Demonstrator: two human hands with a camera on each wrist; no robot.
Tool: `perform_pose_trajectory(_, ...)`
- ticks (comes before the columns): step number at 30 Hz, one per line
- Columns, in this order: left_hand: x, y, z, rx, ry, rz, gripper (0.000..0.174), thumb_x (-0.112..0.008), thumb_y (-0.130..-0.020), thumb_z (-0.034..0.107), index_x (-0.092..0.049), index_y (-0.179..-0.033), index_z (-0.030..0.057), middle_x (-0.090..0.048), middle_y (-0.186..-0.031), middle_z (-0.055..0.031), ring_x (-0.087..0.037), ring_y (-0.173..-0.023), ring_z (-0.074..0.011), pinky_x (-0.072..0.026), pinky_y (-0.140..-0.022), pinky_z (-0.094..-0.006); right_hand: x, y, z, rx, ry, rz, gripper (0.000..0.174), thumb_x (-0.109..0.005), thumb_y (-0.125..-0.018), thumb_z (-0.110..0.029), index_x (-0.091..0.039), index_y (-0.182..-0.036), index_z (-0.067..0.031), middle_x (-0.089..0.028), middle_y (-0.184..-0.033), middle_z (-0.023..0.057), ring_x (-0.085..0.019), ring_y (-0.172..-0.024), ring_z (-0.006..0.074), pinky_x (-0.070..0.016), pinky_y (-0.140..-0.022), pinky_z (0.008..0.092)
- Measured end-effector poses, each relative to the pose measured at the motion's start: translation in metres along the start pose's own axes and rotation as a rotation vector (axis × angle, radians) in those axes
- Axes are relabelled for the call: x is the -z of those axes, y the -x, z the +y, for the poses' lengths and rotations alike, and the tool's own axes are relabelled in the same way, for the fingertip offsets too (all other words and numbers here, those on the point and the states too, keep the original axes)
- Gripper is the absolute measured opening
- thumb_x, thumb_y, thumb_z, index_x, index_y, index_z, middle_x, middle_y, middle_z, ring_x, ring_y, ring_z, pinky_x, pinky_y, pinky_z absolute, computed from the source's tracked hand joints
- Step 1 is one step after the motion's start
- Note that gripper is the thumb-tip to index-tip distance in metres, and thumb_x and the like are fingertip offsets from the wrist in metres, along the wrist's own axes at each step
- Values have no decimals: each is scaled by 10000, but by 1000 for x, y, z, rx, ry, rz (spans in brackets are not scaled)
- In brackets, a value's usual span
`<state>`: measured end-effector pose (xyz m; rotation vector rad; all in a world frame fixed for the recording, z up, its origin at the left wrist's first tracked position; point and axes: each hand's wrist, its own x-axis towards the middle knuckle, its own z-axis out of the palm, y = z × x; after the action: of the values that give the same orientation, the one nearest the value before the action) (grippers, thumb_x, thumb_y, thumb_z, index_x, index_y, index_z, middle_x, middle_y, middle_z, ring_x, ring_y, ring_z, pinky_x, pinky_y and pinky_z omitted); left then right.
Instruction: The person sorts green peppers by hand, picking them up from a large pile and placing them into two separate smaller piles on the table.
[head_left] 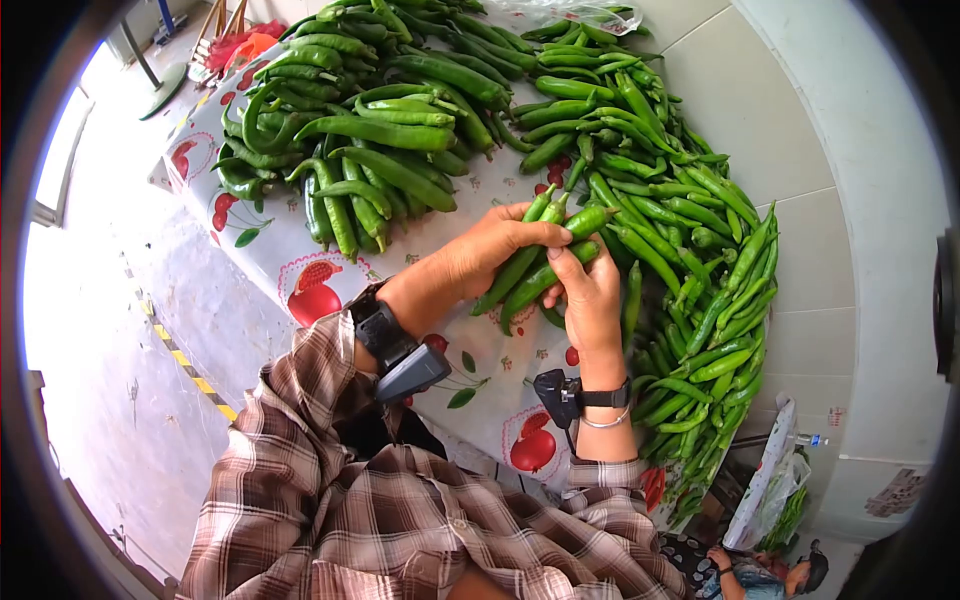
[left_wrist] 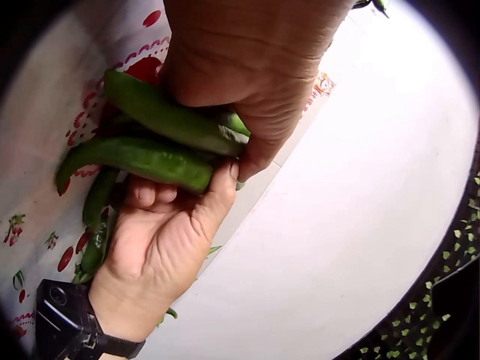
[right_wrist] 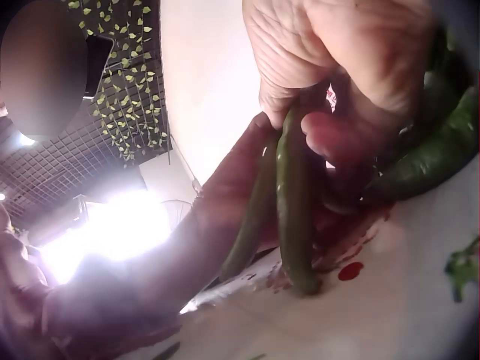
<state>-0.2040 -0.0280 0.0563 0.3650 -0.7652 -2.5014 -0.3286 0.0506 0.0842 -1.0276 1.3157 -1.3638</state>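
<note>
In the head view my left hand (head_left: 500, 243) holds several long green chili peppers (head_left: 540, 288), with its thumb laid across them near the stem ends. From the other side, my right hand (head_left: 592, 295) pinches one of the same bunch, its thumb close to the left thumb. The left wrist view has two curved peppers (left_wrist: 150, 159) stretched between both hands. Seen from the right wrist, a pepper (right_wrist: 295, 202) hangs tip-down below the fingers. The bunch is over a white tablecloth (head_left: 455, 330) with red fruit prints.
A heap of large peppers (head_left: 385, 130) covers the tablecloth's far left. Along the right edge lies a long heap of slimmer peppers (head_left: 690, 210), close to my right hand. Clear plastic (head_left: 585, 18) lies at the far end. Another person (head_left: 745, 580) is at the lower right.
</note>
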Motion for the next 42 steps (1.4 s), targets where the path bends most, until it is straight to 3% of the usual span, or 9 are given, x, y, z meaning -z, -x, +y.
perform_pose_trajectory(5, -1, 2, 2, -43, -53, 145, 282, -611, -796, 136, -551, -1025, -17, -625, -871, -127, -638, -713, -209, -542, -626, -347, 8, -1, -5, 44, 10, 104, 346, -670, -840, -174, -530, -1112, -12, -563, -839, -4, -488, -555, 35, -406, -469, 168)
perform_pose_trajectory(9, -1, 5, 7, 11, -143, 30, 363, -627, -793, 140, -527, -1097, -31, -627, -933, -140, -640, -772, -209, -553, -653, -334, 13, -3, -8, 103, 4, 4, 373, -638, -862, -147, -502, -1169, 14, -591, -948, 19, -558, -810, 62, -482, -630, 199)
perform_pose_trajectory(16, -1, 4, 8, -56, -206, -16, 398, -639, -793, 102, -500, -1150, -6, -620, -943, -132, -635, -749, -190, -554, -632, -323, 14, 15, -30, 76, 145, -11, 480, -604, -882, -130, -406, -1280, 48, -590, -1021, 83, -596, -823, 109, -509, -649, 222)
perform_pose_trajectory(21, 1, 2, 11, -58, -56, -11, 349, -603, -812, 88, -511, -1135, -6, -642, -936, -145, -634, -685, -184, -548, -568, -301, 23, 46, -43, -32, 547, 137, 78, -617, -840, -87, -625, -858, -11, -544, -645, -31, -481, -575, 16, -381, -502, 173)
perform_pose_trajectory(25, 4, -3, 5, -68, -22, 48, 339, -597, -813, 76, -512, -1128, -17, -637, -989, -143, -640, -747, -194, -563, -599, -309, 21, 63, -13, 111, 1270, -27, 204, -653, -753, -127, -601, -930, -39, -577, -935, 138, -584, -821, 345, -477, -698, 395)
perform_pose_trajectory(28, 7, -5, 4, -66, 0, 81, 327, -593, -814, 67, -517, -1121, -15, -633, -995, -139, -640, -772, -210, -564, -622, -320, 14, 62, -10, 107, 1343, -25, 218, -652, -752, -131, -591, -941, -40, -559, -962, 137, -564, -854, 364, -469, -714, 422)
perform_pose_trajectory(35, 8, -6, 2, -79, 52, 105, 350, -634, -799, 87, -521, -1113, -15, -625, -1001, -135, -636, -778, -227, -563, -648, -343, 49, 62, -65, -45, 771, 78, 136, -609, -824, -20, -567, -950, 8, -523, -607, -19, -483, -562, 38, -358, -506, 198)
perform_pose_trajectory(38, 4, -5, 1, -30, 66, 73, 323, -671, -808, 208, -557, -1025, -2, -626, -868, -122, -640, -707, -226, -554, -580, -358, 43, 44, -76, 230, 984, 53, 254, -608, -787, 23, -564, -1037, 7, -575, -793, 52, -517, -621, 73, -404, -541, 215)
perform_pose_trajectory(42, 9, -6, 0, 77, 11, -42, 657, -479, -842, 634, -582, -1105, 41, -646, -952, -125, -638, -765, -192, -553, -636, -331, 4, 17, -77, 414, 1210, -202, 544, -622, -694, 71, -522, -1205, -85, -524, -1123, 106, -589, -780, 221, -496, -697, 339)
